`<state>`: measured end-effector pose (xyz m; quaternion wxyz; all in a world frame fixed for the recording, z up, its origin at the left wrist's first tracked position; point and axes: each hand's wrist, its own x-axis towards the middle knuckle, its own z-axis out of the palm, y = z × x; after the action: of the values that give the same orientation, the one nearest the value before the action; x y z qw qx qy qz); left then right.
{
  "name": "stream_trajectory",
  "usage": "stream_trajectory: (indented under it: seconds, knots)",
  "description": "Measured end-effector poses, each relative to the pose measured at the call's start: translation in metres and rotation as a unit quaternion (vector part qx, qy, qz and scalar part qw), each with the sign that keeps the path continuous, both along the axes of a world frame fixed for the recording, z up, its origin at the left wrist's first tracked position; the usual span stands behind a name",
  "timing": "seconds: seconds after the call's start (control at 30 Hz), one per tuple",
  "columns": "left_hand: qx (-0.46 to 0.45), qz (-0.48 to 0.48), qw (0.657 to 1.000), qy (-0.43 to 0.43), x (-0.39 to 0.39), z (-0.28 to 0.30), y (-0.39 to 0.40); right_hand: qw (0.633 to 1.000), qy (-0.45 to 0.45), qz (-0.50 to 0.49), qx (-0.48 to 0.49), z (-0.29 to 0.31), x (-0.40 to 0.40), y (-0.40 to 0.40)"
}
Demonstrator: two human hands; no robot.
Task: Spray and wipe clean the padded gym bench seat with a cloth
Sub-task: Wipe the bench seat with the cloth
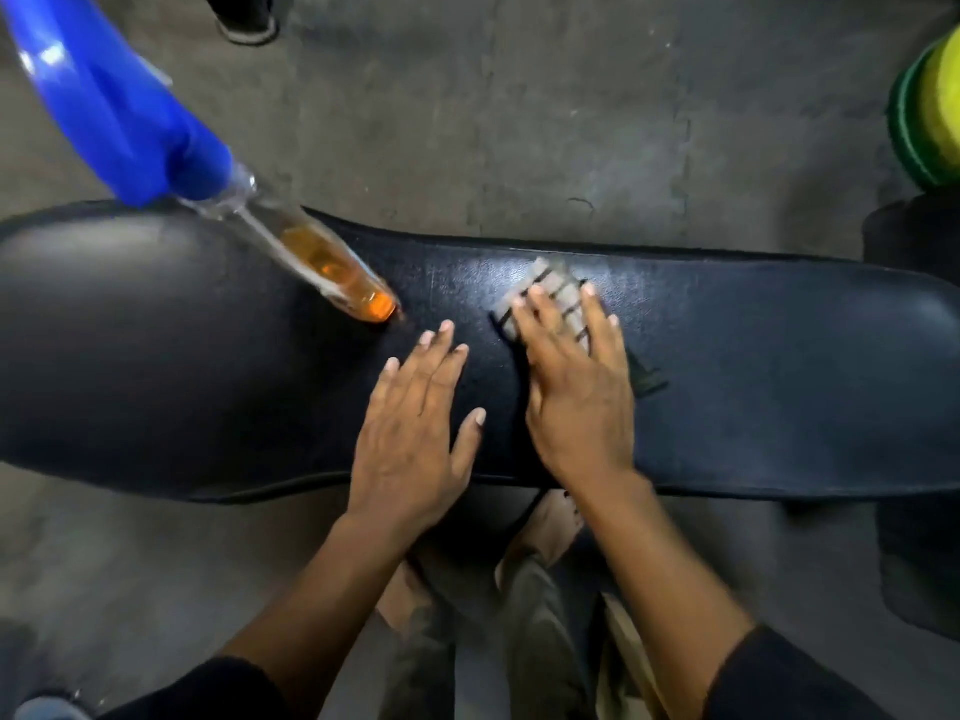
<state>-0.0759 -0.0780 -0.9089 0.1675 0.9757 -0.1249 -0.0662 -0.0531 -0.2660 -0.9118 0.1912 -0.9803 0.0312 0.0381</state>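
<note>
The black bench seat [753, 356] spans my view edge to edge; its right half lies bare, grey floor [467, 122] beyond the far edge. One spray bottle [332, 267] with blue head and orange liquid stands on the pad at left. One checked cloth [550, 298] lies mid-pad. My right hand [576, 387] presses it flat, fingers spread, gripping nothing. My left hand [415, 433] rests open, palm down, just beside.

Right hand [576, 387]: flat on checked cloth [550, 293], mid desk [779, 366].
Left hand [415, 423]: flat, fingers spread, near front edge.
Spray bottle [332, 267]: standing left of both hands.
</note>
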Motion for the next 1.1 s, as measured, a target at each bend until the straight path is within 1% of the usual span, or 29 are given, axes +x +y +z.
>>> stream_trajectory:
  seconds: [0.1,0.2,0.27,0.33,0.4,0.47,0.53,0.63,0.73,0.8,0.83,0.93,0.97,1.03,1.1]
  knots:
    - [0.012,0.005,1.000,-0.001,-0.015,0.001,0.033,0.998,0.015,0.066,0.000,0.001,-0.065,0.019]
    - [0.016,0.015,1.000,0.015,-0.019,0.010,0.054,0.997,0.044,0.058,0.004,0.010,-0.110,0.010]
    - [0.015,0.026,0.999,0.028,-0.013,0.015,0.065,0.998,0.054,-0.004,0.010,0.016,-0.103,0.004]
    - [0.021,0.044,0.998,0.032,-0.007,0.019,0.077,0.994,0.055,-0.091,0.021,0.020,-0.071,0.007]
    - [0.031,0.076,0.996,0.030,-0.001,0.020,0.089,0.991,0.050,-0.125,0.013,0.019,-0.030,0.019]
    - [0.041,0.095,0.994,0.025,0.002,0.018,0.098,0.994,0.046,-0.101,0.005,0.016,-0.003,0.041]
    - [0.049,0.099,0.994,0.019,0.004,0.016,0.099,0.998,0.038,-0.050,-0.003,0.014,-0.004,0.069]
    - [0.049,0.115,0.992,0.022,0.006,0.015,0.091,0.999,0.032,0.036,-0.017,0.015,-0.046,0.101]
    - [0.064,0.116,0.991,0.022,0.001,0.011,0.086,0.996,0.047,0.069,-0.010,0.015,-0.090,0.099]
    - [0.075,0.109,0.991,0.015,-0.001,0.008,0.085,0.997,0.056,0.044,-0.001,0.018,-0.102,0.084]
    - [0.080,0.104,0.991,0.012,-0.002,0.007,0.089,0.998,0.058,0.011,0.006,0.020,-0.100,0.082]
    - [0.092,0.091,0.992,-0.003,-0.004,0.004,0.089,0.990,0.062,-0.118,0.035,0.025,-0.061,0.079]
    - [0.094,0.090,0.991,-0.008,-0.004,0.003,0.088,0.987,0.059,-0.142,0.035,0.025,-0.043,0.084]
    - [0.095,0.083,0.992,-0.012,-0.004,0.001,0.090,0.988,0.057,-0.142,0.020,0.023,-0.019,0.103]
    - [0.098,0.075,0.992,-0.003,-0.003,0.002,0.092,0.993,0.056,-0.101,0.010,0.023,-0.020,0.127]
